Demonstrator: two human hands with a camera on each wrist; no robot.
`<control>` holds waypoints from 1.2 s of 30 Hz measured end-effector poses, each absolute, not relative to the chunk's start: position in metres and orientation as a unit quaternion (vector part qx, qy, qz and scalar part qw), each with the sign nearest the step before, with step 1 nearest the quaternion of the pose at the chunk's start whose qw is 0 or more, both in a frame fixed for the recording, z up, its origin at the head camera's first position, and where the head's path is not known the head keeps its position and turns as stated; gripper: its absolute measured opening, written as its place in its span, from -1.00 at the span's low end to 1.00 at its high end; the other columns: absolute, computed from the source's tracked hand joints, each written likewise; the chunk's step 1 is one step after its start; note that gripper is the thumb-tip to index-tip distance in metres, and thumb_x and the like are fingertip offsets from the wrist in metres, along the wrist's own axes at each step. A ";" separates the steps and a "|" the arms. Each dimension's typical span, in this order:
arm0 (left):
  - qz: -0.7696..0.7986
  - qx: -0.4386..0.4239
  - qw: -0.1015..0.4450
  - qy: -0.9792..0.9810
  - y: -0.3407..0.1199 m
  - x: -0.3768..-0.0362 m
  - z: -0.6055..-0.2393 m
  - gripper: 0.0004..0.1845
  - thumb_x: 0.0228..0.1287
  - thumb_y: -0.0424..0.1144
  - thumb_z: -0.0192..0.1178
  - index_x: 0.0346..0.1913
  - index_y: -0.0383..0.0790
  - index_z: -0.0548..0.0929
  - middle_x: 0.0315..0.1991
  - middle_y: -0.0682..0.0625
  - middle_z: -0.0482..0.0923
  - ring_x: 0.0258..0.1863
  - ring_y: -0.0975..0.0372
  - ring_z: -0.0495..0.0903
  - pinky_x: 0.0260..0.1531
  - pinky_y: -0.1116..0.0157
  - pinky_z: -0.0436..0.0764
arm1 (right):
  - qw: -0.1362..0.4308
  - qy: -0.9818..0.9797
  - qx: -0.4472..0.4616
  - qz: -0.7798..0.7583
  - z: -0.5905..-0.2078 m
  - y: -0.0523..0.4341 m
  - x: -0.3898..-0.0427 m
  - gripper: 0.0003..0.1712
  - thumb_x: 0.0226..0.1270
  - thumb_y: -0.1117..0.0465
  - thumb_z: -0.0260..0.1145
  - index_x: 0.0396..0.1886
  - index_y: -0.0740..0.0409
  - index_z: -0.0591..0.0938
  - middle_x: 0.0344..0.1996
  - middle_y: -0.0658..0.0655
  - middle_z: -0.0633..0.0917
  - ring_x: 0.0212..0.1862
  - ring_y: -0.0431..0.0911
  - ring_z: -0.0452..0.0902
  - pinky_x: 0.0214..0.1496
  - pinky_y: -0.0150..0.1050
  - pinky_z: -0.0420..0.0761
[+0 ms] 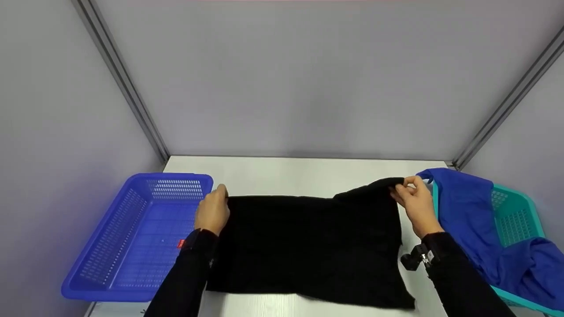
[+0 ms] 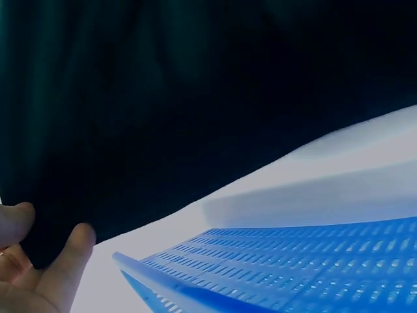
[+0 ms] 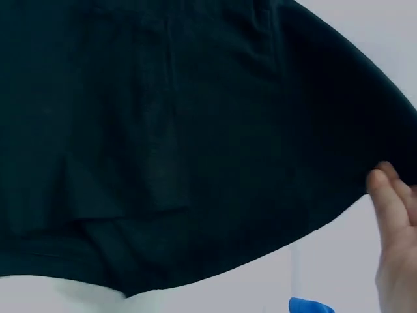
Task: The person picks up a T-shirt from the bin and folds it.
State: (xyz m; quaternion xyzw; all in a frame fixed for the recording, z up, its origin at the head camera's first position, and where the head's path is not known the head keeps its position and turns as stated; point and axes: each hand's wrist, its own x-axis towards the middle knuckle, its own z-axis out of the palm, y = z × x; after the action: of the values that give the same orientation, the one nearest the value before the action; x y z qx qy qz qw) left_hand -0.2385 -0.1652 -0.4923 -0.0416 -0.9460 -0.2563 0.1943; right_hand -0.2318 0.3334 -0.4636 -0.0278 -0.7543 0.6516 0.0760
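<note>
A black piece of cloth (image 1: 308, 246), apparently a garment, is spread over the white table between both hands. My left hand (image 1: 213, 210) pinches its far left corner; the left wrist view shows thumb and fingers (image 2: 73, 261) on either side of the dark fabric. At the far right corner my right hand (image 1: 416, 202) pinches the edge, which is lifted above the tabletop. In the right wrist view the right fingertips (image 3: 384, 186) grip the rim of the cloth (image 3: 215, 150), where folds and seams show. Its near edge lies on the table.
On the left stands a blue plastic basket (image 1: 99, 288) with a small red tag (image 1: 181, 243) near the left sleeve. To the right, a teal basket (image 1: 531, 211) holds blue cloth (image 1: 467, 211) draped over its rim. Grey panels (image 1: 308, 88) enclose the white table (image 1: 264, 171).
</note>
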 end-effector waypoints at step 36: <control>-0.026 -0.125 0.092 -0.988 -0.163 -0.201 -0.553 -0.93 0.34 -0.53 0.18 -0.28 -0.35 0.60 -0.36 -0.26 0.66 -0.41 -0.14 0.71 -0.46 -0.10 0.72 | -0.030 -0.912 0.100 0.396 -0.543 0.355 -0.172 -0.75 0.15 0.46 0.25 -0.48 0.08 0.39 -0.59 -0.13 0.31 -0.49 -0.25 0.31 -0.35 -0.38 0.30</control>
State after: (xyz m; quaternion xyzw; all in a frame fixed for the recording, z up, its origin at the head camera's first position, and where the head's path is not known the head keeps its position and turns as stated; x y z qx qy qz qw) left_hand -0.2010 -0.1634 -0.5529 -0.1248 -0.9876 -0.0260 0.0915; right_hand -0.1725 0.3551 -0.5426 0.0995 -0.9124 0.3959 -0.0304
